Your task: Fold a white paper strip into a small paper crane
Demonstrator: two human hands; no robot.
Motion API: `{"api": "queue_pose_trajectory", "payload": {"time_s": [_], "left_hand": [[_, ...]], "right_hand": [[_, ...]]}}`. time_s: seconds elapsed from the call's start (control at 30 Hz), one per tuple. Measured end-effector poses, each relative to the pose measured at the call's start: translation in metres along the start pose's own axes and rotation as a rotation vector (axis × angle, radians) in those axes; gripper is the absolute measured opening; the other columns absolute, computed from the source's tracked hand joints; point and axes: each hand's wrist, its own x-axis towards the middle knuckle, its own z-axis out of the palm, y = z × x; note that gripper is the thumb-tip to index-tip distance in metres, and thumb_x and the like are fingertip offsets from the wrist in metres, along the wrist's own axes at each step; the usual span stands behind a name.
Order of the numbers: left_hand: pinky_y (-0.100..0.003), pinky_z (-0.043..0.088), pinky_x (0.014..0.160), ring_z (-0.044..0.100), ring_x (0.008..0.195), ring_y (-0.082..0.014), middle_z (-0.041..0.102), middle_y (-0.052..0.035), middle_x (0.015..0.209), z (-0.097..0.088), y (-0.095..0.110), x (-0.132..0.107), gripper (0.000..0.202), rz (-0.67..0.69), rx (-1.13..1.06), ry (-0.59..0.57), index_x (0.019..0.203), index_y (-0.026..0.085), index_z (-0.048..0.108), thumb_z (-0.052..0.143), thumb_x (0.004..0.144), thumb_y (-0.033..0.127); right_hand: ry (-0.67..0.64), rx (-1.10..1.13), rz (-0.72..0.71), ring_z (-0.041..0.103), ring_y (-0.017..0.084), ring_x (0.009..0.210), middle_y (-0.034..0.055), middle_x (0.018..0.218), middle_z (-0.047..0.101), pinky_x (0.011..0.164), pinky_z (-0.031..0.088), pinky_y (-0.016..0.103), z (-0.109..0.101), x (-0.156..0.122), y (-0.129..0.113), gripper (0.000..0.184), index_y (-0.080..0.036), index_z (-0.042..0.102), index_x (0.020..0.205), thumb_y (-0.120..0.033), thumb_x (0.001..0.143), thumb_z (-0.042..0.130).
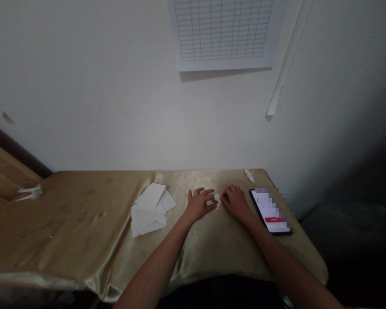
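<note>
A small folded piece of white paper (217,201) is between my two hands, just over the cloth. My left hand (201,202) pinches its left side between thumb and index finger, the other fingers spread. At its right edge, my right hand (234,201) closes thumb and fingertips on the paper. The folds are too small to make out. Left of my left hand lies a loose pile of white paper sheets (151,210). A small folded white paper figure (249,175) rests beyond my right hand, near the table's back edge.
A lit phone (272,212) lies right of my right forearm. Gold satin cloth (77,214) covers the table, wrinkled near the front. White scraps (32,192) are at the far left. The wall behind bears a sheet with a printed grid (225,32).
</note>
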Motion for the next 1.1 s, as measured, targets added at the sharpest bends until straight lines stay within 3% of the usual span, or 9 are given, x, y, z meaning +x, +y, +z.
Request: {"api": "queue_pose_trajectory", "payload": {"time_s": [0.33, 0.77, 1.0, 1.1], "left_hand": [[-0.072, 0.012, 0.118, 0.031, 0.148, -0.0339, 0.047, 0.0099, 0.155, 0.005, -0.006, 0.002, 0.016, -0.032, -0.003, 0.026, 0.103, 0.043, 0.074, 0.07, 0.088, 0.047], [-0.071, 0.012, 0.118, 0.032, 0.147, -0.0336, 0.049, 0.011, 0.154, 0.005, -0.007, 0.004, 0.017, -0.052, -0.008, 0.025, 0.103, 0.045, 0.075, 0.072, 0.086, 0.045], [-0.071, 0.011, 0.118, 0.031, 0.147, -0.0334, 0.049, 0.0093, 0.154, 0.006, -0.007, 0.002, 0.019, -0.033, 0.0, 0.035, 0.106, 0.045, 0.074, 0.071, 0.088, 0.046], [-0.073, 0.011, 0.117, 0.033, 0.146, -0.0334, 0.05, 0.009, 0.153, 0.005, -0.007, 0.001, 0.022, -0.013, 0.004, 0.046, 0.11, 0.047, 0.072, 0.07, 0.089, 0.047]], "right_hand": [[-0.043, 0.08, -0.026, 0.051, 0.026, 0.116, 0.0074, 0.114, 0.061, 0.101, 0.037, 0.04, -0.013, -0.005, -0.002, 0.025, -0.022, 0.067, 0.101, -0.04, 0.085, 0.071], [-0.052, 0.12, -0.046, 0.052, 0.027, 0.117, 0.0074, 0.116, 0.06, 0.105, 0.037, 0.042, -0.011, -0.008, -0.002, 0.044, -0.022, 0.064, 0.104, -0.042, 0.069, 0.083], [-0.036, 0.142, -0.053, 0.052, 0.027, 0.117, 0.0071, 0.116, 0.06, 0.106, 0.037, 0.042, -0.009, -0.009, 0.001, 0.044, -0.023, 0.064, 0.104, -0.044, 0.071, 0.082], [-0.019, 0.164, -0.036, 0.053, 0.025, 0.116, 0.0073, 0.113, 0.061, 0.104, 0.038, 0.039, -0.007, -0.007, 0.002, 0.03, -0.022, 0.066, 0.102, -0.041, 0.081, 0.075]]}}
